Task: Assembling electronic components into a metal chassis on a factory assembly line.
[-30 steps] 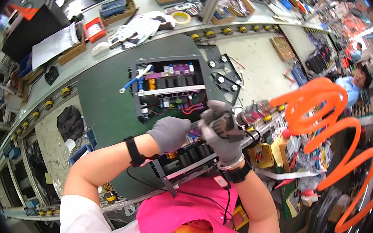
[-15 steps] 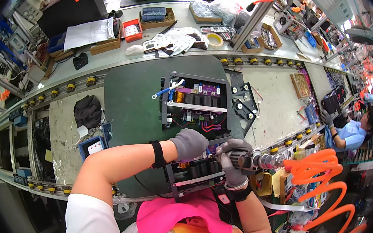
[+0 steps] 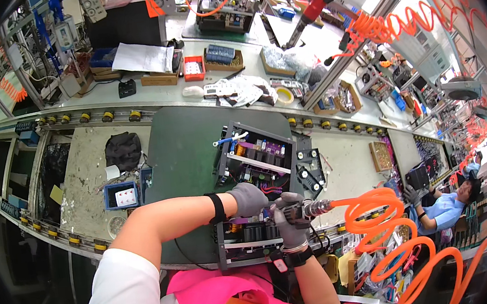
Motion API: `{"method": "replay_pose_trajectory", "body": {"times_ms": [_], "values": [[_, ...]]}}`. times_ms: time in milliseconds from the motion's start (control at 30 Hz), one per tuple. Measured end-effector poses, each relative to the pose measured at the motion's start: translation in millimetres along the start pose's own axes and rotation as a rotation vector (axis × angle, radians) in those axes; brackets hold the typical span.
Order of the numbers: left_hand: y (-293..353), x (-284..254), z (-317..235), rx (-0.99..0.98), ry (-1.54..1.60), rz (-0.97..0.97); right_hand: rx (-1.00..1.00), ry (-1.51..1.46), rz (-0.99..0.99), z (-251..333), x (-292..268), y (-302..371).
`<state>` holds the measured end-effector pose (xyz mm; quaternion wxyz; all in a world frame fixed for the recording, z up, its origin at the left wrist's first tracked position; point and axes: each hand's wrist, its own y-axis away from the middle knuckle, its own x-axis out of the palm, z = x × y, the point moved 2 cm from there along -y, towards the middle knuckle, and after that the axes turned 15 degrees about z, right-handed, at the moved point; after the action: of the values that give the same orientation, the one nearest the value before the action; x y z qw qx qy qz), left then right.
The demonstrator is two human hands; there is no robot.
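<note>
My left hand (image 3: 250,199), in a grey glove, is closed in a fist over the middle of an open metal chassis. What its fingers hold, if anything, is hidden. Close beside it, my right hand (image 3: 291,230), also gloved, grips a dark air-driven power tool (image 3: 295,212) with a metal fitting and an orange coiled hose (image 3: 374,206). The tool's working end is hidden by the hands. Beyond them lies the far section of the chassis (image 3: 260,165), with capacitors, purple circuit boards and red wires. Blue leads with metal lugs (image 3: 230,139) lie across its corner. A nearer section (image 3: 252,244) sits below my hands.
Black brackets with white round pieces (image 3: 310,173) lie right of the chassis on the green board (image 3: 186,140). At left are a black cloth (image 3: 123,151) and a blue bin (image 3: 121,195). Roller rails (image 3: 108,116) edge the line. A co-worker (image 3: 444,208) works at right.
The view has tilted, so the bench and chassis appear lower. My right hand and the tool have shifted left, closer to my left fist, which stays closed.
</note>
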<state>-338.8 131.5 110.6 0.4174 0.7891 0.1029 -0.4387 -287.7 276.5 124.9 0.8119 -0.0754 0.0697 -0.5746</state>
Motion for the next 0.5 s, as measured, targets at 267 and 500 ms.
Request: {"method": "replay_pose_trajectory", "body": {"times_ms": [267,500], "values": [[35.2,-28.6,-33.1,0.387,0.577,-0.537,-0.127,0.084,0.044,12.6,-21.9,-7.0],[74.9,-43.2,-66.8,0.682,0.56,-0.665,-0.085,0.361,-0.303,58.8,-80.4,-1.2]]}}
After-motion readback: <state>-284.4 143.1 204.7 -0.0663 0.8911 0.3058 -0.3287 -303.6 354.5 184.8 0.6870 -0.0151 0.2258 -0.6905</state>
